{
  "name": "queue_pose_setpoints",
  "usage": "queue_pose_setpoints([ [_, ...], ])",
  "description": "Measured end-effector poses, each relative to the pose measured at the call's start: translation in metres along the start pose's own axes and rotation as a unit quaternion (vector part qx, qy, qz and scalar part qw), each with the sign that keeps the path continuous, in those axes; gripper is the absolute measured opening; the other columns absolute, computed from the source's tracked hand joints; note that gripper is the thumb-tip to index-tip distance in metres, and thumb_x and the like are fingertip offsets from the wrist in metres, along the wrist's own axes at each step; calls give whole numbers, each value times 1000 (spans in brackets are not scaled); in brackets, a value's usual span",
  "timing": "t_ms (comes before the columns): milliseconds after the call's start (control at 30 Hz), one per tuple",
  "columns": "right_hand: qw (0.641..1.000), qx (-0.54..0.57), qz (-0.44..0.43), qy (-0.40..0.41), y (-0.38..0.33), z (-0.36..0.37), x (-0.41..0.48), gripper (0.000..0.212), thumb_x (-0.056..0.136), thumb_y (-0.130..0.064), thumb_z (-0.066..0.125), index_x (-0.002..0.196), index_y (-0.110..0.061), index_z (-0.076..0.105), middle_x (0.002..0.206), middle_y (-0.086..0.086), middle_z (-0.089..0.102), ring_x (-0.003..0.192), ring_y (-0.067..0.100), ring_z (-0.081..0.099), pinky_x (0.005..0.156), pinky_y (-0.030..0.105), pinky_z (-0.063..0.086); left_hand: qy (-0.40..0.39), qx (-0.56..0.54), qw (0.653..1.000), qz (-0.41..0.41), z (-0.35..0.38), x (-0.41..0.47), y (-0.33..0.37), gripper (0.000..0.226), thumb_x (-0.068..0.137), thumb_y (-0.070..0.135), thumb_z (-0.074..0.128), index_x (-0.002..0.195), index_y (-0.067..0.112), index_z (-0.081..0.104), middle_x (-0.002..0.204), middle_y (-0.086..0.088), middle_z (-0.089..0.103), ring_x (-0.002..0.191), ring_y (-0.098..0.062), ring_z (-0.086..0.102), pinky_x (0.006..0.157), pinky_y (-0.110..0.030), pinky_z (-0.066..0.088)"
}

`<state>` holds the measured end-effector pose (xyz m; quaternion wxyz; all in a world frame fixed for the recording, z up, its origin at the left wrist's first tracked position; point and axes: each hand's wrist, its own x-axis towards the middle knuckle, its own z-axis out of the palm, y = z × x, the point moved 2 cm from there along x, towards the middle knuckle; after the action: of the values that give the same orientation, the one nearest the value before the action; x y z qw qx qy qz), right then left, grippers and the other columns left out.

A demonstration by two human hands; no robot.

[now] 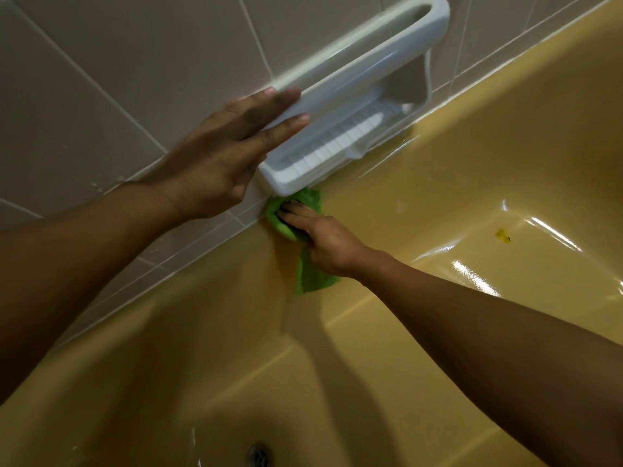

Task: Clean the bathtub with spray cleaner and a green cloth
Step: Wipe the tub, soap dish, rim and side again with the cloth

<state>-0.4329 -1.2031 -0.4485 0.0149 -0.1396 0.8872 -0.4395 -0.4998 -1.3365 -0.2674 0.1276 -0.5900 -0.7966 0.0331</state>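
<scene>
- Bathtub (pixel 472 146): yellow, glossy, seen from above. It fills the lower and right part of the view and meets the wall along a pale grout line.
- Surface: bright reflections lie on the tub floor at the right, and faint wet streaks show on the near slope. A small yellow-and-dark speck (pixel 503 236) sits on the floor, well apart from both hands.
- Drain (pixel 258 455): metal, at the bottom edge of the view, partly cut off.
- Tiled wall (pixel 101 79): large pale grey tiles with light joints. A few droplets show on it near the left wrist.
- Soap dish (pixel 354 96): white, fixed to the wall just above the tub rim, with a ribbed tray and a grab bar across the front.
- Left hand (pixel 215 156): lies flat across the near end of the soap dish, fingers (pixel 279 99) straight and close together, holding nothing.
- Green cloth (pixel 312 278): bunched against the tub's upper edge directly under the near corner of the soap dish, with a loose end hanging down the inner wall.
- Right hand (pixel 323 244): grips the cloth and presses it to the rim, fingers bent over the bunched part.
</scene>
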Motion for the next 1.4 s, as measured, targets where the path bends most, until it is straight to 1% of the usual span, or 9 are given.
queue_pose_setpoints([
  [200, 1000, -2, -19, 2, -5, -2, -3, 69, 89, 14, 50, 154, -10, 42, 163, 8, 34, 154, 21, 23, 122, 26, 17, 6, -6, 999, -52, 3, -15, 6, 76, 93, -14, 53, 160, 14, 32, 171, -9, 19, 158, -33, 13, 122, -60, 26],
  [400, 997, 30, -9, 77, 2, -20, -26, 57, 92, 10, 58, 144, -13, 57, 150, 4, 54, 142, 20, 46, 121, 30, 32, 82, -86, 956, -270, 34, -70, 47, 67, 94, -3, 55, 157, 1, 33, 164, -12, 27, 152, -30, 29, 125, -32, 26],
  [533, 984, 118, 56, 118, 14, -42, -56, 57, 93, 3, 65, 144, -22, 58, 149, -6, 54, 141, 9, 45, 121, 23, 30, 133, -259, 792, -536, 65, -78, 79, 32, 92, -1, 69, 121, 12, 64, 112, -14, 61, 82, 5, 60, 87, -32, 58],
  [733, 930, 304, 107, 179, 16, -68, -93, 56, 89, 3, 72, 138, -22, 63, 145, -6, 59, 136, 2, 51, 117, 30, 40, 30, -613, 595, -519, 88, -5, 147, 38, 86, -2, 74, 119, 15, 68, 103, 5, 77, 86, 1, 71, 74, -12, 54],
  [900, 891, 378, 149, 201, 21, -94, -108, 57, 84, 5, 76, 136, -17, 65, 136, -2, 66, 124, 4, 62, 108, 35, 51, 16, -602, 623, -498, 92, 25, 161, 22, 92, 0, 71, 101, 20, 73, 80, 9, 78, 76, -3, 73, 69, -18, 56],
  [1000, 900, 366, 157, 175, 27, -104, -115, 66, 85, 0, 77, 144, -19, 56, 140, -3, 63, 127, 6, 60, 109, 39, 50, 0, -478, 743, -468, 93, 29, 153, 15, 93, 8, 73, 99, 22, 75, 91, 5, 74, 81, -9, 69, 78, -25, 54],
  [1133, 985, 41, 89, 139, 37, -123, -120, 84, 84, -23, 81, 153, -44, 37, 165, -13, 25, 155, 13, 16, 123, 53, 25, -7, -348, 862, -369, 74, 34, 133, 20, 96, 10, 67, 114, 11, 76, 94, 8, 56, 85, -6, 56, 79, -11, 39],
  [1233, 995, -22, 38, 86, 32, -124, -107, 72, 86, -40, 78, 149, -44, 44, 165, -15, 27, 157, 11, 7, 122, 62, 17, 6, -332, 880, -339, 59, 37, 118, 21, 98, 10, 64, 115, 13, 76, 100, 3, 58, 92, -9, 57, 81, -12, 40],
  [1400, 990, 110, 48, 70, 20, -119, -84, 21, 88, -28, 77, 108, -30, 68, 128, -7, 67, 133, 8, 51, 111, 43, 42, 25, -339, 864, -372, 53, 29, 105, 21, 97, 10, 68, 115, 18, 76, 100, 10, 64, 94, -7, 61, 87, -15, 45],
])
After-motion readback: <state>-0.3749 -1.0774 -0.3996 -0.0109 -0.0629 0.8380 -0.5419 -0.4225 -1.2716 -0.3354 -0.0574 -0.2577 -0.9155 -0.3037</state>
